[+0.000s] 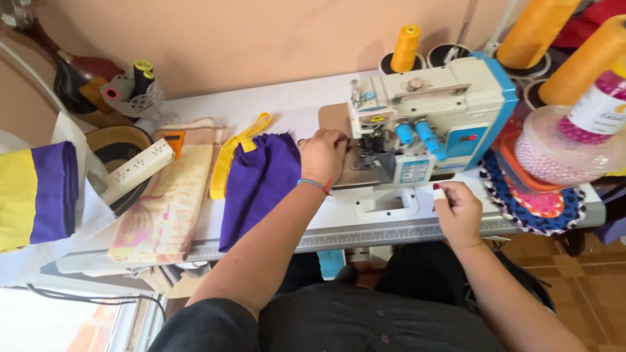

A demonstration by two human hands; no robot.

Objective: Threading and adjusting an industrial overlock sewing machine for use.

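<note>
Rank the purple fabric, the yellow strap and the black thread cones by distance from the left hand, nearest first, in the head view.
1. Purple fabric: right beside the left hand, on its left.
2. Yellow strap: along the fabric's far edge.
3. Black thread cones: far left, by the wall.

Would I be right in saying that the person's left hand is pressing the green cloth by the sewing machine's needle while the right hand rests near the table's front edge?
Not quite: the head view shows the cloth is purple, with a yellow strap, not green. The rest holds: the left hand is on it by the sewing machine needle, and the right hand rests near the table front edge.
</note>
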